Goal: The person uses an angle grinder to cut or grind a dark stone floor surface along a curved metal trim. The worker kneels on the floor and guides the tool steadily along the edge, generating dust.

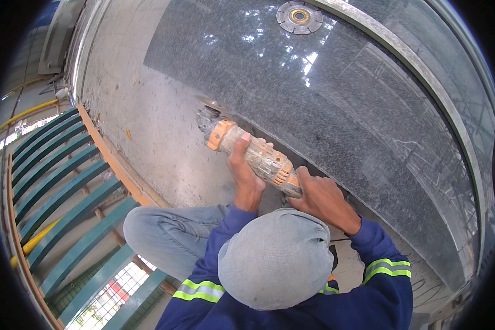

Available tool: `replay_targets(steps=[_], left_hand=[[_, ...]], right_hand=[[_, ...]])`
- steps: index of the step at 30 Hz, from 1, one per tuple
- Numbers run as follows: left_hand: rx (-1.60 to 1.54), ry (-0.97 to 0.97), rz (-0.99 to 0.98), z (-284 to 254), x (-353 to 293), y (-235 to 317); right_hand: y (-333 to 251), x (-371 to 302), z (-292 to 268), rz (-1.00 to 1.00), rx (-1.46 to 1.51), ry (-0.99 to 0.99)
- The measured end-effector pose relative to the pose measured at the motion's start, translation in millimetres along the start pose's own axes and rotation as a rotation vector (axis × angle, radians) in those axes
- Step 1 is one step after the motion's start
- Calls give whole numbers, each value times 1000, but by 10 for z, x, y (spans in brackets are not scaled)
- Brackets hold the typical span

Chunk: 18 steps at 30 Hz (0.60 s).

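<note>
Both my hands hold a dusty, scuffed angle grinder (264, 164) with orange parts, slanted from upper left to lower right. My left hand (246, 173) wraps round the middle of its body, thumb along the top. At the rear end, my right hand (325, 199) is closed round the handle part. The grinder's disc (212, 103) stands edge-on and blurred at the edge of a dark speckled stone slab (341, 104); whether it touches the stone I cannot tell. Pale dust coats the tool and lies about its head.
A segmented cutting disc (299, 17) lies flat on the slab's far part. A pale raised edge (407, 66) curves along the slab's far right side. At left are green slats in an orange frame (111, 157). A grey cap (275, 258) and a bent denim knee (159, 234) are close below the hands.
</note>
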<state>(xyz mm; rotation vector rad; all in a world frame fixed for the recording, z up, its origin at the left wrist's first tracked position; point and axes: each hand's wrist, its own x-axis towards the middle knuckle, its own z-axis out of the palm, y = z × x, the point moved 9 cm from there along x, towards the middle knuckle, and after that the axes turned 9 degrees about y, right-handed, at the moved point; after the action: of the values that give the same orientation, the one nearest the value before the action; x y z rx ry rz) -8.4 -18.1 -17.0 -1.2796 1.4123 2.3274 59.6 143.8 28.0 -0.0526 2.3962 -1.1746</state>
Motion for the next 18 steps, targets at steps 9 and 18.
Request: replay_targets(steps=[9, 18], left_hand=[[-7, 15, 21, 5, -59, -17], [-25, 4, 6, -30, 96, -32]], right_hand=[[0, -46, -58, 13, 1, -21], [-23, 37, -15, -5, -17, 12]])
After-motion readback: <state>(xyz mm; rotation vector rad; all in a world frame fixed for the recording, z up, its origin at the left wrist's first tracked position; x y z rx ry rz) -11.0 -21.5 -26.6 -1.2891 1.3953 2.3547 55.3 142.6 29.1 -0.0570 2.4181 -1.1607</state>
